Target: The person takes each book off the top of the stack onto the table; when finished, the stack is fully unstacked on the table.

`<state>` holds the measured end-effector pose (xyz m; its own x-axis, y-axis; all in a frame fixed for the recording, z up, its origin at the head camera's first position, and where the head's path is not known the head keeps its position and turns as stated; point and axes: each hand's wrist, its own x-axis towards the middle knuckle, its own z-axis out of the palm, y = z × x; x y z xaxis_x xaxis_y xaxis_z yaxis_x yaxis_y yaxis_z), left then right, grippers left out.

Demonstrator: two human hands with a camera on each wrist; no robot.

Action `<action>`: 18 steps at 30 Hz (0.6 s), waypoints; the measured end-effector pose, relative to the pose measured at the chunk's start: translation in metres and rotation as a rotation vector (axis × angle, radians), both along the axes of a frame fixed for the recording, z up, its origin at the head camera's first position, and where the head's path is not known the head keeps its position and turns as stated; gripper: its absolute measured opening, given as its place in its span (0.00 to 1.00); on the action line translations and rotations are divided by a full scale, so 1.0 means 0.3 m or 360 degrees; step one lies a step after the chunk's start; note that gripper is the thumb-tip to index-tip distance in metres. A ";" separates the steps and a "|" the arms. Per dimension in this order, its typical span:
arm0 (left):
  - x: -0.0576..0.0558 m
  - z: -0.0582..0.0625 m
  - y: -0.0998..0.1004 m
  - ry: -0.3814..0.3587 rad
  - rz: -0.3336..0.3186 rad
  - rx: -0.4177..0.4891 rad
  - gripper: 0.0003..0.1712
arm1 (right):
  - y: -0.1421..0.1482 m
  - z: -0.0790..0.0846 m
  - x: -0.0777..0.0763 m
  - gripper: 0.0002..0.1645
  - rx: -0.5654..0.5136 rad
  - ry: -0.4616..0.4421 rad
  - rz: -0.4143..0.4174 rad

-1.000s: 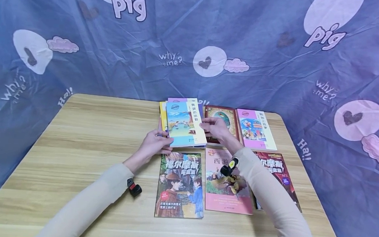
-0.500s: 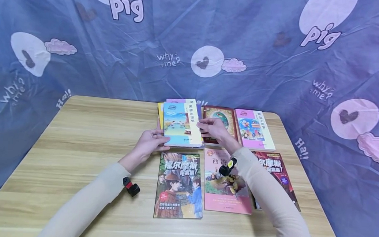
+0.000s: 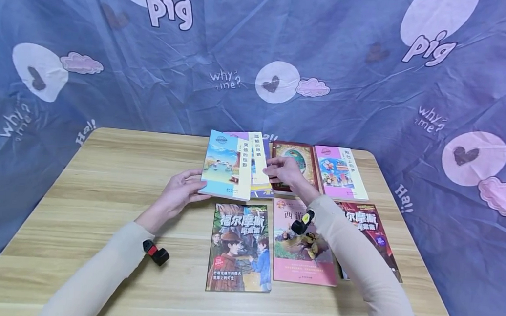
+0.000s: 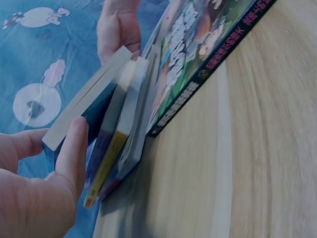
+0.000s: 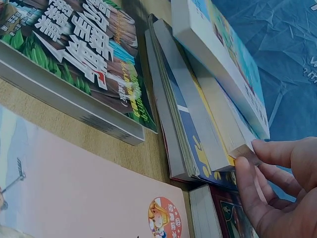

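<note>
My left hand [image 3: 179,194] pinches the lower left corner of a light-blue paperback book [image 3: 227,168] with a cream strip. This book is tilted above a stack at the back middle of the table; in the left wrist view its thumb and fingers hold the book's pages [image 4: 94,94] and cover edge. My right hand [image 3: 286,174] pinches the right edge of a purple-and-cream paperback book [image 3: 259,164] on top of the stack. In the right wrist view, thumb and forefinger sit at that book's corner [image 5: 242,148]. Thicker and thinner books [image 5: 185,99] lie beneath it, mostly hidden in the head view.
Right of the stack lie a dark red ornate book [image 3: 305,156] and a pink-and-blue book [image 3: 337,176]. In front is a row: a green-brown comic-style book [image 3: 239,255], a pink book [image 3: 304,269] and a dark red book [image 3: 377,235], partly under my right arm. A patterned blue cloth [image 3: 174,89] hangs behind.
My left hand has drawn the light-blue book left off the top of the stack, uncovering the purple book's cover. My right hand has stayed at the stack's right edge.
</note>
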<state>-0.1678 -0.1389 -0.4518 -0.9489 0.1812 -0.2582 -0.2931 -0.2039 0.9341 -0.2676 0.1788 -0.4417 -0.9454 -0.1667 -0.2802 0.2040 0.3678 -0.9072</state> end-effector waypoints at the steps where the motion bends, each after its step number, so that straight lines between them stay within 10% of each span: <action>1: 0.002 0.003 -0.010 0.0015 -0.0004 0.0011 0.37 | 0.001 0.000 0.000 0.27 0.0005 0.0003 0.0003; 18: 0.010 0.073 -0.262 0.0132 0.0041 0.0016 0.42 | 0.009 -0.004 0.004 0.25 0.0048 0.0006 0.0039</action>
<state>-0.1647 -0.2175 -0.4299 -0.9714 0.1586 -0.1769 -0.2094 -0.2196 0.9528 -0.2665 0.1816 -0.4429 -0.9421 -0.1816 -0.2820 0.1912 0.3998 -0.8964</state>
